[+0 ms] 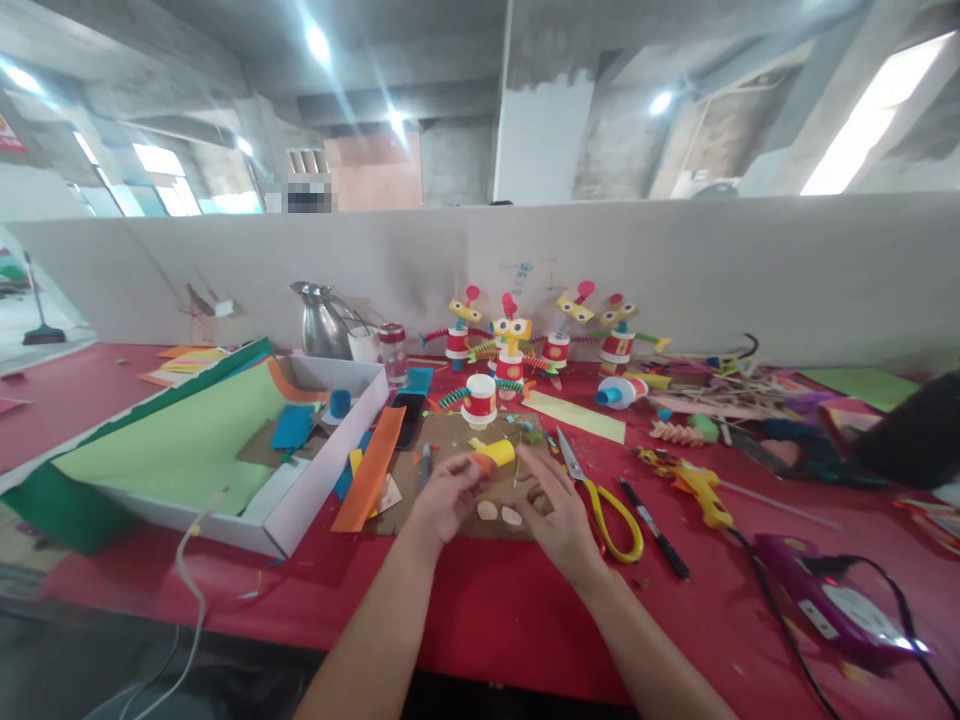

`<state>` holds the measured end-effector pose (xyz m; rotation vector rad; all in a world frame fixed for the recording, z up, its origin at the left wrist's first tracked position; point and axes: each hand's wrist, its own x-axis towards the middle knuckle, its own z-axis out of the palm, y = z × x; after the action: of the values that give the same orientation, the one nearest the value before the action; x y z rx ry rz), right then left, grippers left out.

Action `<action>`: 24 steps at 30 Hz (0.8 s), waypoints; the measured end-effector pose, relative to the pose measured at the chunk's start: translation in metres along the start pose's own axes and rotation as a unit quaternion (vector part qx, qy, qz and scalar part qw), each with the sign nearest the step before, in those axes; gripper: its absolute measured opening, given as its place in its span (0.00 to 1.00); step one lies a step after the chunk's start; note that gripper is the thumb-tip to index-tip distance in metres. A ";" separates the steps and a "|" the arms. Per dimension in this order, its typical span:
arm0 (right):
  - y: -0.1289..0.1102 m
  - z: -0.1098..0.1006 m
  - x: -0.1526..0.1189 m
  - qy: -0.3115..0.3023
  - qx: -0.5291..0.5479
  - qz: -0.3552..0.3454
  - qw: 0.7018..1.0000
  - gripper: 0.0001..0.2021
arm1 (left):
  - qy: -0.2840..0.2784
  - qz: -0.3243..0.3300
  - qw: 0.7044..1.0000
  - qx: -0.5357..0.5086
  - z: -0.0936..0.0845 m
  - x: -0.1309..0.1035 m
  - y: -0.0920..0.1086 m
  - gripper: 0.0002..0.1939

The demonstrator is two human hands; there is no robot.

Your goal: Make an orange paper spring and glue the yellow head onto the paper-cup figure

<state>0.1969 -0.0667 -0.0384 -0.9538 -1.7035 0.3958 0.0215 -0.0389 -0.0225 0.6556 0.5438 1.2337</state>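
Note:
My left hand (448,495) pinches a small orange piece (484,463), its exact kind unclear. Right beside it, a yellow paper tube (499,453) lies over a brown cardboard mat (450,520). My right hand (553,512) hovers over the mat's right side with fingers apart and nothing visible in them. Two pale oval pieces (487,511) rest between the hands. Behind them stands a red and white paper cup (480,402) with coiled paper arms. Yellow-handled scissors (600,495) and a black pen (654,528) lie to the right of my right hand.
Several finished paper-cup figures (510,350) stand at the back. A white box (322,465) with coloured paper is on the left, beside an orange strip (371,470). A yellow glue gun (701,492) with a cord and a purple device (832,600) lie right. A metal jug (322,322) stands behind.

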 end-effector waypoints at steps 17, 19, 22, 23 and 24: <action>0.001 0.004 -0.004 -0.060 0.003 -0.009 0.998 0.15 | -0.064 -0.118 0.983 0.125 0.009 -0.006 -0.010 0.16; 0.004 0.002 0.002 -0.079 0.008 0.043 0.996 0.25 | -0.045 -0.102 0.989 0.100 0.007 -0.003 -0.009 0.16; 0.007 -0.005 0.024 -0.095 -0.003 0.141 0.985 0.37 | -0.005 -0.057 0.998 0.041 0.003 0.001 -0.008 0.14; 0.006 -0.008 0.031 -0.089 -0.019 0.166 0.982 0.37 | 0.005 -0.047 0.999 0.024 0.002 0.002 -0.008 0.13; 0.005 -0.010 0.038 -0.079 -0.040 0.181 0.980 0.35 | 0.013 -0.044 0.999 0.012 0.001 0.003 -0.008 0.12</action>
<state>0.2053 -0.0367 -0.0138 -1.3276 -1.6968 0.6604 0.0279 -0.0378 -0.0274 0.6301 0.6039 1.1552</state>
